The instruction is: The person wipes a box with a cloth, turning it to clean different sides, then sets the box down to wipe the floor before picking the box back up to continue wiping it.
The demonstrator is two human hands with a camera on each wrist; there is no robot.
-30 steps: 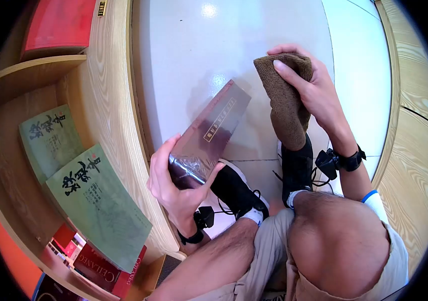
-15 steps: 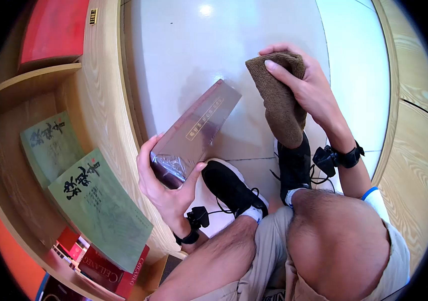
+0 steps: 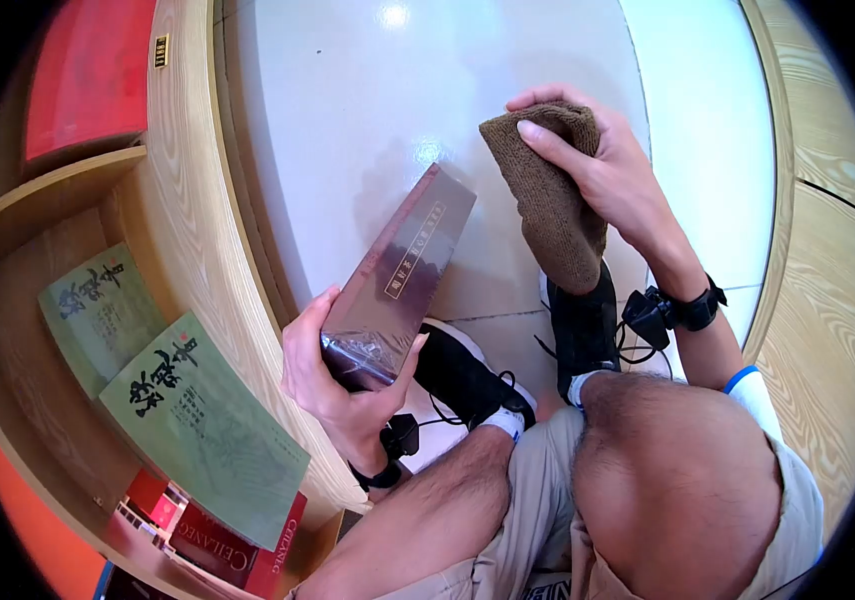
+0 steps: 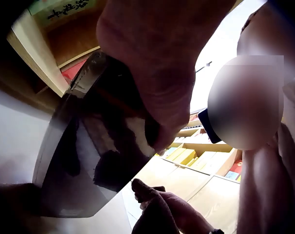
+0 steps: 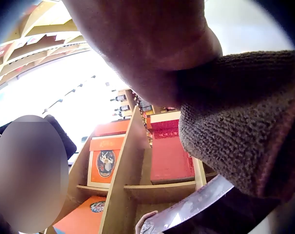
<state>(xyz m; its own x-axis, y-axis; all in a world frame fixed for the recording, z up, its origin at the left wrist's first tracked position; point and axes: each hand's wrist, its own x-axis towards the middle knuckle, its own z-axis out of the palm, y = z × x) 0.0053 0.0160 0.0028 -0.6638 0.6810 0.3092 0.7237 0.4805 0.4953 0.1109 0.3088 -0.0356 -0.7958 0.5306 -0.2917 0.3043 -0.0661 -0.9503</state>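
A long brown box in clear film (image 3: 402, 275) is gripped at its lower end by the left hand (image 3: 342, 385), thumb on one side and fingers on the other. The right hand (image 3: 617, 180) holds a folded brown cloth (image 3: 552, 200), thumb on top, to the right of the box and apart from it. In the left wrist view the shiny box (image 4: 84, 161) lies under the left hand (image 4: 152, 63). The right wrist view shows the ribbed cloth (image 5: 235, 117) in the right hand (image 5: 152, 44), with the box's wrapped edge (image 5: 186, 209) below it.
A wooden shelf (image 3: 187, 200) on the left holds two green booklets (image 3: 207, 430), a red box (image 3: 87, 80) and dark red boxes (image 3: 212, 545). Black shoes (image 3: 582, 325) stand on the pale tiled floor (image 3: 347, 100). A wooden cabinet edge (image 3: 782, 180) is at the right.
The head view has shifted, so the shelf shows lower and further left. In the left hand, the box has tilted one way and back. The cloth stays held in the right hand.
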